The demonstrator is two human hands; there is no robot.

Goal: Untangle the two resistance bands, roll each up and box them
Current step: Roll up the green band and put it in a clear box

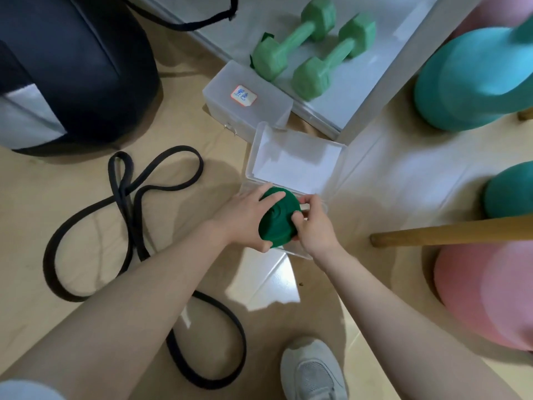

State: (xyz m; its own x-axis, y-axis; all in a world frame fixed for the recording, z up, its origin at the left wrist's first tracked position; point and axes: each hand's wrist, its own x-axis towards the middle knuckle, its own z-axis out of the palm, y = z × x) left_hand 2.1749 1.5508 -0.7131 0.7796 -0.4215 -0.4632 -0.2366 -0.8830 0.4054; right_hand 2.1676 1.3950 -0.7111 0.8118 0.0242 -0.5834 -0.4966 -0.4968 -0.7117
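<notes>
Snugly between both hands' fingers (271, 199): green roll (278, 216)

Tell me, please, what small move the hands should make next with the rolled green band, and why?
Probably lower the rolled dark-green resistance band into the open clear plastic box: both the left hand and the right hand grip it above the box's near edge, while the black band lies unrolled.

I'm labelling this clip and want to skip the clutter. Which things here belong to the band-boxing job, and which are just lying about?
Job:
green roll, in the grip of left hand and right hand
black band, unrolled on the floor
open box

Lying about:
dumbbells
closed box
teal balls
pink ball
wooden stick
dark bag
</notes>
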